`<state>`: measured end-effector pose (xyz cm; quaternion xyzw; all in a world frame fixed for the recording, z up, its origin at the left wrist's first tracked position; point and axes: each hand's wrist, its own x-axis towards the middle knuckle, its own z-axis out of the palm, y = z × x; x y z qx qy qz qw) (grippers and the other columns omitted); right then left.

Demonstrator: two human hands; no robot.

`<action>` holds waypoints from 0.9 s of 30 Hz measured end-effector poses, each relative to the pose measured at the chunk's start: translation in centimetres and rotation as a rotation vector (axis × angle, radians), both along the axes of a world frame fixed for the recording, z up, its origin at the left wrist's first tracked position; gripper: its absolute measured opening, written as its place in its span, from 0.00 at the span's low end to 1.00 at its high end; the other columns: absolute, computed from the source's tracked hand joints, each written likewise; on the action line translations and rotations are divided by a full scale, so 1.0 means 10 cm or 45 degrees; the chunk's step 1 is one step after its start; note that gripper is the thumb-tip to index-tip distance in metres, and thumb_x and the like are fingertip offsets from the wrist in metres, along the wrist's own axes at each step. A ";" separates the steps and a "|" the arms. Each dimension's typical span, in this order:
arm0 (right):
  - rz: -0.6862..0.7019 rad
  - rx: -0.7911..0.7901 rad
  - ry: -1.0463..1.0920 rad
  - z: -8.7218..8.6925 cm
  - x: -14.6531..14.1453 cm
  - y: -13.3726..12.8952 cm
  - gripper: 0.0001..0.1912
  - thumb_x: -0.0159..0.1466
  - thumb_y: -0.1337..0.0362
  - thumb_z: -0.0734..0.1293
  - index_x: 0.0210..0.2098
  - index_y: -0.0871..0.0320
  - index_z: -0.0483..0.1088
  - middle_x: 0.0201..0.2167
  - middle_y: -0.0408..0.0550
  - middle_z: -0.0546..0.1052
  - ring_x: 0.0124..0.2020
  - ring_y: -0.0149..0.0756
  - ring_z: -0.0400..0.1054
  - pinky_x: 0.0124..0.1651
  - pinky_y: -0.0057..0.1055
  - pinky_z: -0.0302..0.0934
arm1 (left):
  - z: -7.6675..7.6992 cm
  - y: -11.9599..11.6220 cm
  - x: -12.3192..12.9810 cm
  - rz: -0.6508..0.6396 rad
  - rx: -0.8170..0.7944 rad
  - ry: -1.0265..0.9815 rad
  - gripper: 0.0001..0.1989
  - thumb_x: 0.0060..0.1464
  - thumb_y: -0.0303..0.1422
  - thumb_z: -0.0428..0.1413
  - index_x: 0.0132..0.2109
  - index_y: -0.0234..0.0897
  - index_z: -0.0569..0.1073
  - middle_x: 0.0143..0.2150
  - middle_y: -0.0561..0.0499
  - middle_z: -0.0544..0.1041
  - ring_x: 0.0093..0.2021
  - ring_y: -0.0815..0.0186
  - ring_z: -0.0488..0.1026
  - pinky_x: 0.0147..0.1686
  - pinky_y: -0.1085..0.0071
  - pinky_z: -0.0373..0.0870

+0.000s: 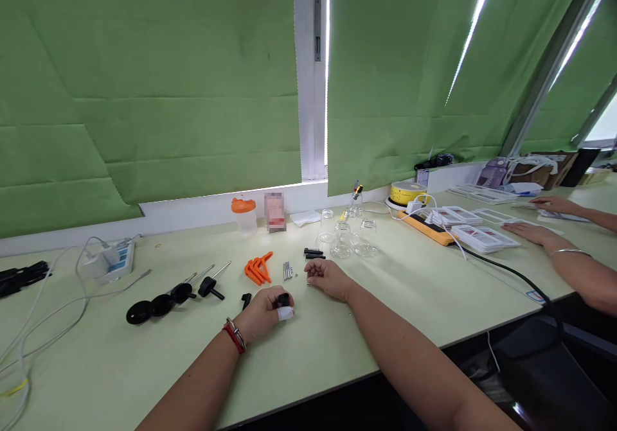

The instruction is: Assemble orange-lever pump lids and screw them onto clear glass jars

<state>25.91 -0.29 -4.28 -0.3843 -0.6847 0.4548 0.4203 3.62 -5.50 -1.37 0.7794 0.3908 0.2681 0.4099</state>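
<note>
My left hand (265, 315), with white tape round one finger, holds a small black part (283, 299) above the table. My right hand (330, 279) pinches a tiny metallic piece (308, 280) between its fingertips. Another black part (246, 300) lies beside my left hand. Orange clips (259, 268) lie beyond it. Between the clips and my right hand are short metal rods (288, 271). Dark ridged pieces (314, 253) sit just beyond my right fingers. At the left, black round-headed parts (183, 293) with metal shafts lie in a row.
Upturned clear glasses (342, 241) stand behind my right hand, near an orange-lidded cup (245, 217). An orange power strip (427, 228) and cables lie to the right. A person's hands (527, 232) rest near white trays at the right. A white socket strip (116, 261) sits left.
</note>
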 end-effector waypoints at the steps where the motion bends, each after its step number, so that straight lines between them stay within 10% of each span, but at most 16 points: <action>1: -0.022 -0.007 0.003 -0.01 0.00 0.01 0.13 0.51 0.69 0.67 0.37 0.59 0.69 0.29 0.42 0.70 0.31 0.29 0.64 0.39 0.30 0.61 | 0.00 0.00 0.00 -0.001 0.000 0.005 0.07 0.46 0.36 0.58 0.31 0.36 0.72 0.28 0.55 0.64 0.29 0.69 0.60 0.31 0.73 0.59; 27: -0.321 -0.070 -0.559 0.17 0.25 -0.06 0.10 0.55 0.62 0.67 0.35 0.58 0.74 0.30 0.47 0.74 0.29 0.33 0.65 0.32 0.30 0.59 | 0.00 0.00 -0.01 -0.012 0.006 0.061 0.09 0.47 0.38 0.57 0.32 0.36 0.71 0.29 0.54 0.65 0.30 0.68 0.60 0.32 0.73 0.60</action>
